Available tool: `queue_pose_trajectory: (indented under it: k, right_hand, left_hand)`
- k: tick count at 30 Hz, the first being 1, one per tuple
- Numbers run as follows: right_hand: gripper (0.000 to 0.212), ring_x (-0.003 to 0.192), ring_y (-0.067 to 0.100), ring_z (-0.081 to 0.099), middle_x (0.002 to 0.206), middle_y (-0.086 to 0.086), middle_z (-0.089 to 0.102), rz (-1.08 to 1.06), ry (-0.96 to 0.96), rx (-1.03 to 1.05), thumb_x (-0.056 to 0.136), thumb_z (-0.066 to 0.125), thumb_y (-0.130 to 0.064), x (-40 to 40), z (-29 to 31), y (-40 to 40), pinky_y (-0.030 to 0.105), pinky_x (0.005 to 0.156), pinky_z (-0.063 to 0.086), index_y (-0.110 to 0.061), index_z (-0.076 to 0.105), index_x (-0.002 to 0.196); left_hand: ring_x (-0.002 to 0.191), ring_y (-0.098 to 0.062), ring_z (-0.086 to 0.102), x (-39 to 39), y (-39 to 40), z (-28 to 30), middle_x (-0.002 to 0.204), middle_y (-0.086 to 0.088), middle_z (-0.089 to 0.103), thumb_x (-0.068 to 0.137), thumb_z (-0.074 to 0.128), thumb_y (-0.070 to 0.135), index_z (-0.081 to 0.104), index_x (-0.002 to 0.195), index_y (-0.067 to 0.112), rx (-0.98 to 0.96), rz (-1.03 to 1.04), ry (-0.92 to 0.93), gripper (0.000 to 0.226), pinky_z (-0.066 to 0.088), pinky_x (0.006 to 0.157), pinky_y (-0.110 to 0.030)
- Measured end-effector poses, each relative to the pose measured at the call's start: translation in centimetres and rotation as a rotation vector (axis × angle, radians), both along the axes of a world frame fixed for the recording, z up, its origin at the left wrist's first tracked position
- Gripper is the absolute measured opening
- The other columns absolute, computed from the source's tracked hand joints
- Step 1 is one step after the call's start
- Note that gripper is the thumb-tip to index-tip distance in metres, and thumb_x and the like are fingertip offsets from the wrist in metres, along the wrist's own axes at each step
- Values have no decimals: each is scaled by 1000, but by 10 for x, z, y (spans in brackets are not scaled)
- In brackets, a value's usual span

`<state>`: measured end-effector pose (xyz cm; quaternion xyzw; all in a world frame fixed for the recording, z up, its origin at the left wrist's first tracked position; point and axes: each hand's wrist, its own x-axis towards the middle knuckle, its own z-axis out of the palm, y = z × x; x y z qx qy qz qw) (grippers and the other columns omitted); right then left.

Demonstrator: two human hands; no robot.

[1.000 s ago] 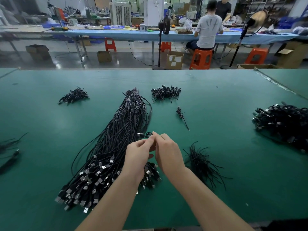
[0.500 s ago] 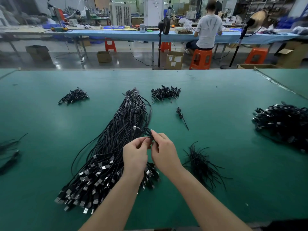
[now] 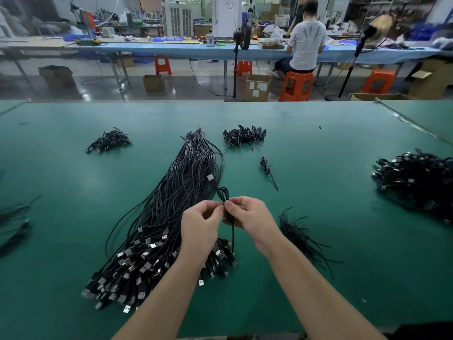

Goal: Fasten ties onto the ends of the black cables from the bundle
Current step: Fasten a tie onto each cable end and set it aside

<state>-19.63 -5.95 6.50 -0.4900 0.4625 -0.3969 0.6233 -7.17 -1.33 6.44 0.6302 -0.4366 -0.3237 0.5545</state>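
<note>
Cable (image 3: 223, 194), black, coiled: pinched between left hand (image 3: 202, 224) and right hand (image 3: 250, 217), fingers curled on it, above the bundle (image 3: 171, 204) on the green table (image 3: 331, 168); tail hanging below.

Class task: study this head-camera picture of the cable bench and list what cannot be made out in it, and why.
- Whether a tie is on the coiled cable: the fingertips of the left hand and right hand cover it.
- Dark items at the left edge: cut off and blurred.
- Small speck far across the green table: too small.
- Back bench clutter: blurred.
</note>
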Motion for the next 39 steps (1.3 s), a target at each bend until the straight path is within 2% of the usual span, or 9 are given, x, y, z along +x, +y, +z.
queue_pose_trajectory:
  k: [5,8,11,15,23,28,33,36,39]
  right_hand:
    - [22,102,30,71,106,18,75,1,-128,146,89,73,-9,-5,-1,-3,36,96,56,1,73,108]
    - [20,91,24,72,105,19,75,-8,-154,179,89,71,-5,-6,-1,-3,29,88,59,4,73,107]
    - [8,80,17,72,92,14,76,-3,-145,179,90,70,-3,-7,1,-4,24,79,60,-1,75,97]
    - [6,75,14,74,85,9,77,39,-137,210,90,70,-4,-10,3,-4,21,71,59,-3,75,93]
    - [6,87,17,75,97,11,78,182,-20,313,79,79,-18,-19,2,-10,25,73,59,-12,81,80]
    - [14,84,17,74,94,9,76,269,-47,377,92,71,-18,-22,2,-12,26,70,58,-6,75,98]
    - [34,92,22,75,103,11,77,260,35,277,101,60,-30,-20,4,-13,27,74,59,0,71,113]
    - [31,88,22,75,104,12,76,251,39,228,104,55,-26,-20,7,-15,32,77,61,-2,70,114]
    - [20,83,13,73,110,1,74,168,331,-158,100,61,-15,-22,8,-14,37,81,62,-18,71,117]
  left_hand:
    - [79,-2,67,0,2,-1,81,11,73,92,71,13,75,92,21,-39,-16,-212,10,54,74,-17]
    - [86,0,64,-1,4,1,88,13,70,92,71,13,74,95,22,-84,-37,-333,10,53,81,-19]
    - [93,-4,62,3,4,1,90,17,65,90,74,13,77,96,18,-157,-47,-487,8,53,86,-24]
    - [93,-13,61,9,3,5,92,10,65,89,74,12,76,92,13,-217,-83,-623,4,53,84,-36]
    - [87,-17,59,22,1,7,89,6,65,85,76,9,70,87,13,-336,-232,-935,7,49,82,-39]
    - [86,-20,60,20,0,-1,90,3,64,85,74,8,67,87,13,-428,-239,-1065,9,47,79,-36]
    - [81,-12,57,21,-1,-9,88,9,62,84,74,7,66,84,15,-292,-175,-869,11,46,78,-30]
    - [78,-3,59,22,-4,-6,84,11,64,89,70,11,67,84,20,-124,-135,-519,11,45,72,-15]
    - [75,-1,61,26,-8,-1,78,2,72,92,70,14,73,83,15,109,-127,-40,9,52,73,-27]
